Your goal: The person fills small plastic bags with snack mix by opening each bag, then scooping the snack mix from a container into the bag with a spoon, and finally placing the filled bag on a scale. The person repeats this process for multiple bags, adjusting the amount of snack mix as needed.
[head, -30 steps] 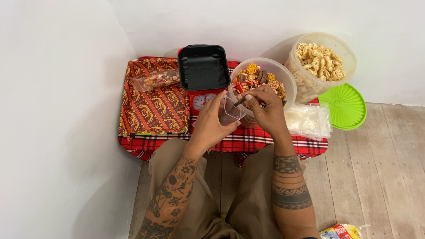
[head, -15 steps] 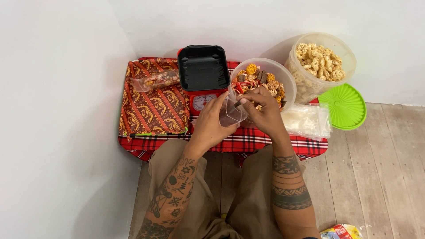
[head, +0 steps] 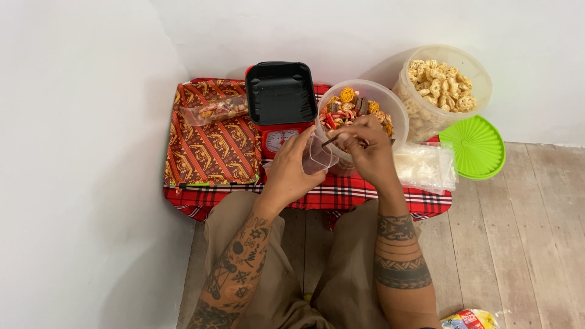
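My left hand [head: 289, 172] gripped a small clear plastic bag [head: 317, 156], fingers curled around its mouth, while my right hand [head: 365, 149] pinched a dark snack stick [head: 329, 141] at that opening, directly before the tub of mixed snacks [head: 390, 105].

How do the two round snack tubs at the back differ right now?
The near tub holds a mixed, multicoloured snack; the far tub holds only pale ring-shaped crackers. The right hand reaches into the near tub; nothing touches the far tub. The near tub stands on the plaid cloth, beside the scale; the far tub stands by the green lid. Both are clear, round and lidless.
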